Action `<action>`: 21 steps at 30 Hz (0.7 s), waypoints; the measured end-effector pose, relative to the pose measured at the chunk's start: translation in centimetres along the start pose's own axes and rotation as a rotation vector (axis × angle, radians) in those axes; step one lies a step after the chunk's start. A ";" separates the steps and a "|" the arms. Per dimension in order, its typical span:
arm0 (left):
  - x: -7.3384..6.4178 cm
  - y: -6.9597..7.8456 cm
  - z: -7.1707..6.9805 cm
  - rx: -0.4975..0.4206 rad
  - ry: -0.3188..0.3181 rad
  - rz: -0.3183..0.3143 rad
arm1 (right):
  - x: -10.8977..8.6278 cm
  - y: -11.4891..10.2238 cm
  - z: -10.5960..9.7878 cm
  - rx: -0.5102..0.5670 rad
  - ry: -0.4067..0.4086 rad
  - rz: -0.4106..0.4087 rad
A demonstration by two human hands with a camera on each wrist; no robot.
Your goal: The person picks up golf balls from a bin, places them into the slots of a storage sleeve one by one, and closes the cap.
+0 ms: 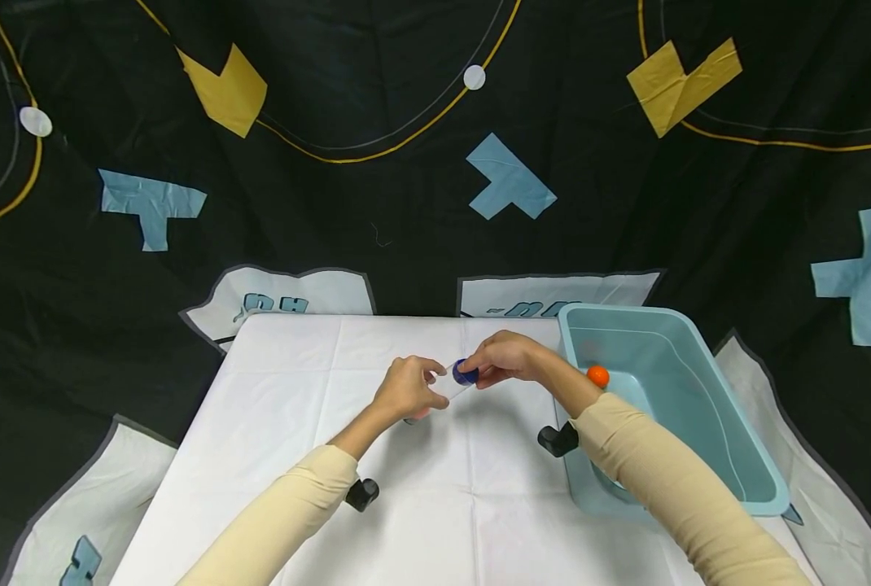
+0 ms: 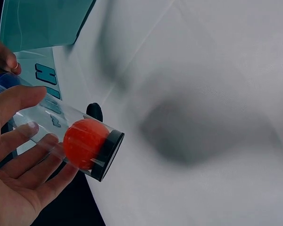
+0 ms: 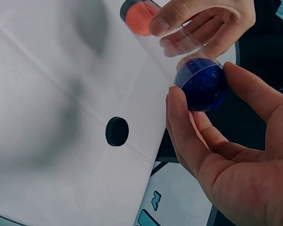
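My left hand (image 1: 406, 389) grips a clear tube (image 2: 54, 115) held tilted above the white table. Inside, an orange ball (image 2: 86, 142) sits against the black cap (image 2: 107, 155) at the tube's lower end. At the other end, a blue ball (image 3: 201, 84) is at the tube's mouth, partly within its rim. The thumb and fingers of my right hand (image 1: 507, 358) pinch that blue ball. A loose black cap (image 3: 117, 132) lies on the table below the hands.
A light blue bin (image 1: 768, 480) stands at the table's right side, under my right forearm. Another orange ball (image 1: 598, 375) is in it. White cloth (image 1: 289, 358) covers the table, and a black curtain (image 1: 377, 228) hangs behind.
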State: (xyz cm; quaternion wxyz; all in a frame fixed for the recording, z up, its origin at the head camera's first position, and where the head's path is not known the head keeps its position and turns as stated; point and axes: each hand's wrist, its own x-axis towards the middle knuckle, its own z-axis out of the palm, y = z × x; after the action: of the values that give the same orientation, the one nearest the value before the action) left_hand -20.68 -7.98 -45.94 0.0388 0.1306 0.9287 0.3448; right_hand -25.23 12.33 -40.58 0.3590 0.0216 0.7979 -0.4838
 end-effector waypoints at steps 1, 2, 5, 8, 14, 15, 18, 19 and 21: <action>0.0 0.0 0.0 0.002 0.001 0.001 | 0.0 0.0 0.0 0.000 0.002 0.002; 0.0 0.0 0.0 0.003 0.000 0.002 | 0.0 0.0 0.0 -0.001 0.002 0.004; 0.0 0.1 0.0 0.011 -0.001 0.004 | -0.1 0.1 0.0 0.008 -0.002 0.009; 0.0 0.1 0.0 0.015 0.003 0.014 | -0.1 0.1 0.0 0.013 -0.006 0.004; 0.0 0.1 0.2 0.011 -0.006 0.029 | -0.1 0.2 0.0 0.011 -0.003 0.014; 0.0 0.1 0.2 0.011 -0.009 0.024 | -0.1 0.3 0.0 0.012 -0.004 0.020; 0.0 0.1 0.3 0.003 -0.014 0.010 | -0.1 0.3 0.0 0.011 -0.007 0.019; 0.0 0.1 0.3 0.000 -0.014 0.004 | -0.1 0.3 0.0 0.009 -0.006 0.018; -0.1 0.0 0.3 0.000 -0.014 0.006 | -0.1 0.4 0.0 0.006 -0.008 0.016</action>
State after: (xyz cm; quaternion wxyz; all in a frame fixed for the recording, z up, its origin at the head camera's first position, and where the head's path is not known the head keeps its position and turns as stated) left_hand -20.57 -7.79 -46.21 0.0444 0.1360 0.9281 0.3439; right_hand -25.04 12.59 -40.77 0.3658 0.0274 0.7948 -0.4835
